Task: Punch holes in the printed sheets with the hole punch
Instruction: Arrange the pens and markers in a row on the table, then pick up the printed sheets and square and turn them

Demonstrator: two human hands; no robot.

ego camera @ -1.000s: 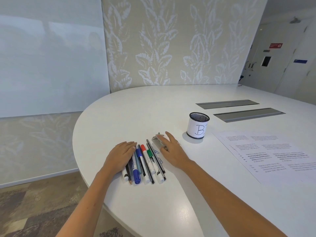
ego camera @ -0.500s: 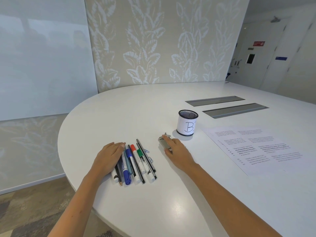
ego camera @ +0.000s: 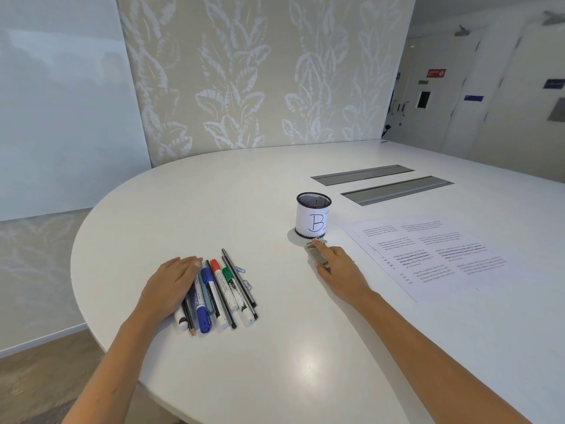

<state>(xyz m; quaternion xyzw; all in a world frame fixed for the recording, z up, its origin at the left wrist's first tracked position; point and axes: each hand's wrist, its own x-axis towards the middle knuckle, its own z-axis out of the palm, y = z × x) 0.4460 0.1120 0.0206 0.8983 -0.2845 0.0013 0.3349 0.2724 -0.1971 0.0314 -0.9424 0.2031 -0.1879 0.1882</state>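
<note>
The left hand point(ego camera: 171, 284) lay flat and open on the left edge of a row of markers point(ego camera: 218, 293) on the white worktop point(ego camera: 275, 362). The right hand point(ego camera: 339, 272) rested open, fingers on a small grey punch point(ego camera: 315, 252), not gripping it. The punch sat just in front of a mesh cup point(ego camera: 313, 214) marked B. The sheets point(ego camera: 428, 255) lay to the right, near the hand but apart; paper clips point(ego camera: 244, 275) lay beside the markers
</note>
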